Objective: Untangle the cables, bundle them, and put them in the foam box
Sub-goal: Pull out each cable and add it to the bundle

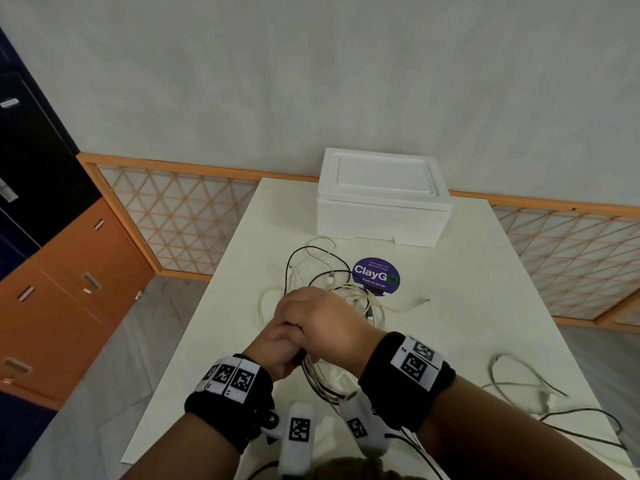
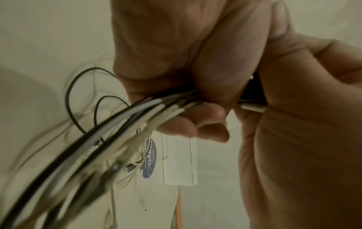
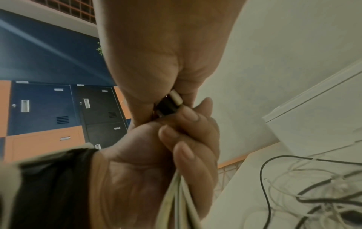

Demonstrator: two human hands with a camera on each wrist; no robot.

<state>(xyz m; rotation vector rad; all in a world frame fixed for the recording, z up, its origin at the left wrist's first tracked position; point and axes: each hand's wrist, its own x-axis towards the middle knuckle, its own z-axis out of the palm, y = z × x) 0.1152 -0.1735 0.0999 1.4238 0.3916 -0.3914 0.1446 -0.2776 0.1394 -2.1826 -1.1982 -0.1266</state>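
Both hands meet above the near middle of the white table point(image 1: 450, 306). My left hand point(image 1: 273, 355) grips a looped bundle of black and white cables point(image 1: 322, 382), whose strands fan out of the fist point(image 2: 137, 117). My right hand point(image 1: 322, 323) lies over the left and pinches the bundle's black and white plug ends point(image 3: 169, 105) against the left fingers point(image 3: 186, 155). Behind the hands, a tangle of thin black and white cables point(image 1: 325, 271) lies on the table. The white foam box point(image 1: 381, 209) stands at the far end with its lid on.
A round purple sticker point(image 1: 375, 274) is on the table beside the tangle. More loose cables point(image 1: 519, 375) lie at the near right. Orange and dark lockers point(image 1: 69, 289) stand to the left, and a lattice screen point(image 1: 180, 216) runs behind the table.
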